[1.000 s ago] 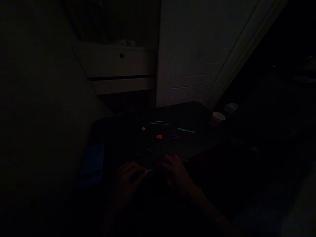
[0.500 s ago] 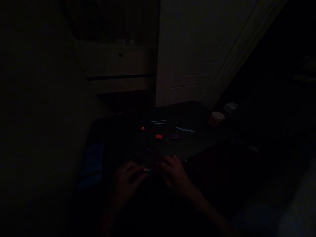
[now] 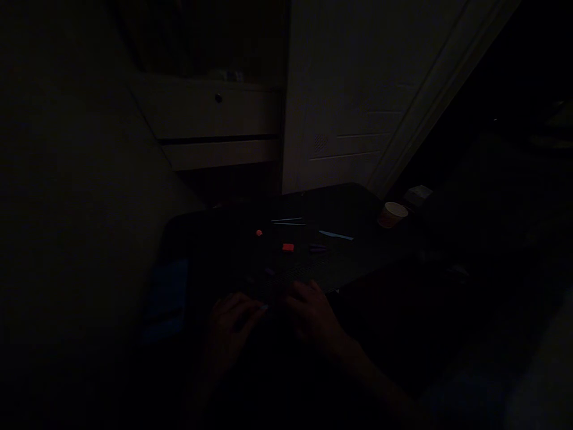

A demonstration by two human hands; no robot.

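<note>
The scene is very dark. Low over the near part of the table, my left hand [image 3: 233, 319] pinches a small pale piece [image 3: 264, 307] at its fingertips; its kind is too dim to make out. Just to the right is my right hand [image 3: 311, 310], fingers curled together, and whatever lies in them is hidden. Beyond the hands, an orange-red block [image 3: 287, 248] and a small orange lump [image 3: 258, 233] rest on the tabletop. Some dark purple pieces [image 3: 317, 248] lie right of the block.
A light-blue knife-shaped strip [image 3: 335, 235] and two thin sticks [image 3: 289, 224] lie farther back on the dark table [image 3: 340, 200]. A paper cup [image 3: 393, 215] stands at the far right. On the left is a flat blue object [image 3: 165, 298]. Drawers [image 3: 219, 119] rise behind.
The pinkish and teal piece seen between my hands has mostly gone from sight; only a pale bit shows at my left fingertips. Both hands have barely shifted.
</note>
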